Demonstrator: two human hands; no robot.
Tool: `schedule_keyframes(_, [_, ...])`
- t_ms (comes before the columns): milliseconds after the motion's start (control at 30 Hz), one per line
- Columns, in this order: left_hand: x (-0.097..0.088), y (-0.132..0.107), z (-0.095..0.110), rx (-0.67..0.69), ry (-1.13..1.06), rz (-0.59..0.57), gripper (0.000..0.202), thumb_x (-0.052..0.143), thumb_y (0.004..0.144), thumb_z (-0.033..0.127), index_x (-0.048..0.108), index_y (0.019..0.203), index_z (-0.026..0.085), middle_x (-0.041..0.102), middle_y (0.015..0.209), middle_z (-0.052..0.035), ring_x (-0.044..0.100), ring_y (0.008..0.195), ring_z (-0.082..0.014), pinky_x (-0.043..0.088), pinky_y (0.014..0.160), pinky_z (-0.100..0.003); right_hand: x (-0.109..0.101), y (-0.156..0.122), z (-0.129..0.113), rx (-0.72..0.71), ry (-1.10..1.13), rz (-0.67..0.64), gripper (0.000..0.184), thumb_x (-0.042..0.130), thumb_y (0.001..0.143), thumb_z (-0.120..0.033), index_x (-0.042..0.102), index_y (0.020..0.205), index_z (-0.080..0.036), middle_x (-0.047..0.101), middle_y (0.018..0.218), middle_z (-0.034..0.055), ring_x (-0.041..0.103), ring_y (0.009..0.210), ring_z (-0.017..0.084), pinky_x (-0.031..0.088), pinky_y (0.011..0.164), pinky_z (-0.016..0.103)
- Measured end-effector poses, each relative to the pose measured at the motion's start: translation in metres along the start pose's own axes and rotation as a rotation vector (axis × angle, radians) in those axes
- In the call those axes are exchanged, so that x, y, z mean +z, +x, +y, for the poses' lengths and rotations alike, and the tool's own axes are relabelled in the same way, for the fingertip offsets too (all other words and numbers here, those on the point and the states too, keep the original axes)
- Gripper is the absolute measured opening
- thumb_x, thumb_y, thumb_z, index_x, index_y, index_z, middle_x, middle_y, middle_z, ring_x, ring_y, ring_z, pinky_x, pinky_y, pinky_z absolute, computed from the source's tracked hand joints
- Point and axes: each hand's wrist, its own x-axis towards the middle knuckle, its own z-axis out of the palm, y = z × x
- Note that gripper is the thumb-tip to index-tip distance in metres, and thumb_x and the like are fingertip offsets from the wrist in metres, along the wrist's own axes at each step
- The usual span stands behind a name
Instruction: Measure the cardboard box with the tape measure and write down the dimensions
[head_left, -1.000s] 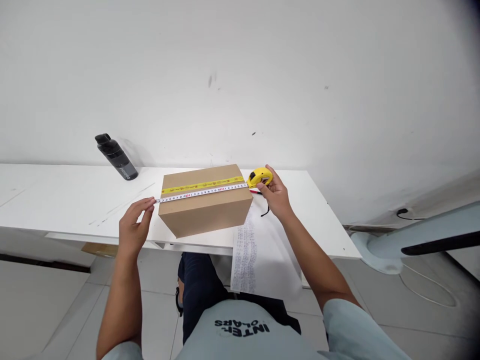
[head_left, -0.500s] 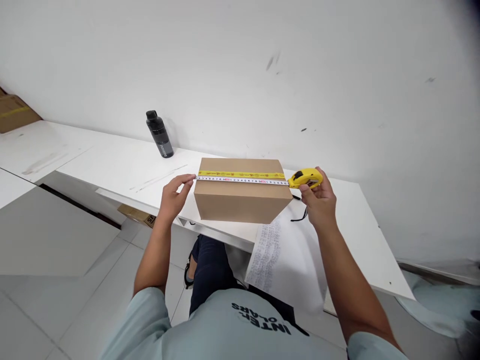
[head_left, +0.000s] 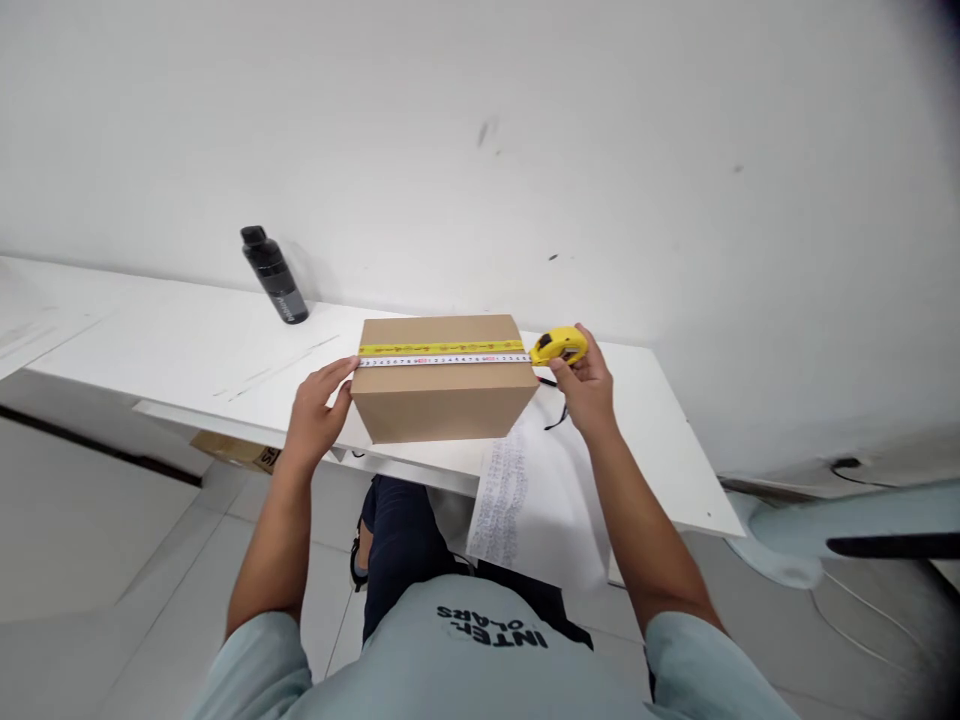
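Note:
A brown cardboard box (head_left: 442,412) with a strip of yellow printed tape (head_left: 442,349) along its top sits before me. The white blade of a tape measure (head_left: 558,346) lies across the top, beside that strip. At the box's right edge, my right hand (head_left: 591,388) is closed around the yellow case. My left hand (head_left: 319,412) has its fingertips on the blade's end at the left edge, its thumb lower down against the box. The blade's end hook is hidden by the fingers.
On the white table (head_left: 645,430), a black bottle (head_left: 276,277) stands near the wall. A written sheet of paper (head_left: 536,500) hangs over the front edge, and a dark pen (head_left: 547,382) lies behind my right hand. Below the tabletop is another cardboard box (head_left: 234,450).
My view has turned to the right, so the table's contents appear farther left. My left fingers have settled closer against the box edge. The blade still spans the top.

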Motion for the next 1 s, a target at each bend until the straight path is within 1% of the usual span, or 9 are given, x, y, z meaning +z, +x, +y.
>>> schedule_keyframes(167, [-0.002,0.001,-0.013,0.116,0.146,-0.001,0.04,0.056,0.1,0.029,0.068,0.139,0.029,0.074,0.135,-0.009,0.072,0.121,-0.0272,0.057,0.101,-0.044,0.004,0.004,-0.006,-0.028,-0.03,-0.051,0.09,0.081,0.075,-0.063,0.053,0.153,-0.027,0.072,0.134,0.0078,0.068,0.125,0.025,0.055,0.111,0.043])
schedule_keyframes(300, [0.004,0.008,-0.022,0.2,0.344,0.078,0.04,0.055,0.099,0.022,0.071,0.135,0.028,0.077,0.128,-0.0115,0.076,0.104,-0.0279,0.052,0.093,-0.044,0.004,0.006,-0.01,-0.02,-0.028,-0.072,0.09,0.08,0.077,-0.064,0.051,0.154,-0.027,0.071,0.139,0.0099,0.066,0.129,0.026,0.052,0.115,0.045])
schedule_keyframes(467, [0.008,0.021,-0.035,0.256,0.366,0.111,0.029,0.055,0.1,0.026,0.075,0.122,0.028,0.08,0.118,-0.0106,0.074,0.091,-0.0249,0.047,0.09,-0.044,0.003,0.005,-0.011,-0.005,-0.016,-0.094,0.089,0.08,0.079,-0.064,0.05,0.155,-0.028,0.071,0.137,0.0104,0.067,0.128,0.027,0.051,0.116,0.048])
schedule_keyframes(633, [0.01,0.031,-0.043,0.215,0.289,0.104,0.017,0.06,0.098,0.031,0.074,0.109,0.031,0.081,0.108,-0.0084,0.071,0.085,-0.0248,0.038,0.108,-0.054,0.002,0.004,-0.013,-0.011,-0.025,-0.09,0.088,0.082,0.078,-0.063,0.052,0.153,-0.028,0.073,0.132,0.0093,0.069,0.121,0.026,0.055,0.111,0.046])
schedule_keyframes(700, [0.009,0.035,-0.044,0.183,0.26,0.106,0.013,0.061,0.099,0.032,0.071,0.106,0.03,0.08,0.109,-0.0096,0.072,0.089,-0.0258,0.033,0.115,-0.059,0.003,0.005,-0.017,-0.018,-0.03,-0.085,0.087,0.082,0.077,-0.062,0.054,0.152,-0.028,0.073,0.129,0.0089,0.069,0.119,0.025,0.056,0.109,0.045])
schedule_keyframes(767, [0.003,0.038,-0.044,0.167,0.253,0.159,0.01,0.06,0.099,0.033,0.068,0.103,0.028,0.079,0.112,-0.0122,0.072,0.097,-0.028,0.031,0.117,-0.063,0.003,0.003,-0.026,-0.021,-0.025,-0.071,0.085,0.083,0.076,-0.061,0.055,0.15,-0.028,0.075,0.123,0.0085,0.071,0.114,0.026,0.06,0.103,0.044])
schedule_keyframes(833, [-0.01,0.037,-0.039,0.22,0.295,0.272,0.007,0.06,0.099,0.03,0.065,0.104,0.027,0.077,0.117,-0.0138,0.073,0.104,-0.0293,0.033,0.116,-0.065,0.002,-0.003,-0.039,-0.032,-0.011,-0.042,0.083,0.083,0.076,-0.059,0.057,0.149,-0.028,0.076,0.116,0.008,0.072,0.107,0.025,0.063,0.094,0.041])
schedule_keyframes(900, [-0.026,0.029,-0.024,0.357,0.38,0.419,0.012,0.061,0.098,0.023,0.062,0.109,0.027,0.076,0.119,-0.0128,0.073,0.105,-0.0286,0.039,0.112,-0.063,-0.002,-0.016,-0.055,-0.055,0.023,0.005,0.078,0.084,0.078,-0.057,0.059,0.146,-0.028,0.075,0.113,0.0071,0.073,0.099,0.024,0.065,0.083,0.038])
schedule_keyframes(1000, [-0.038,0.004,0.017,0.57,0.45,0.576,0.028,0.067,0.092,0.017,0.059,0.115,0.03,0.075,0.115,-0.0081,0.073,0.098,-0.0251,0.049,0.104,-0.057,-0.008,-0.052,-0.074,-0.085,0.11,0.043,0.066,0.084,0.08,-0.056,0.065,0.138,-0.031,0.075,0.116,0.0061,0.074,0.095,0.023,0.065,0.078,0.036])
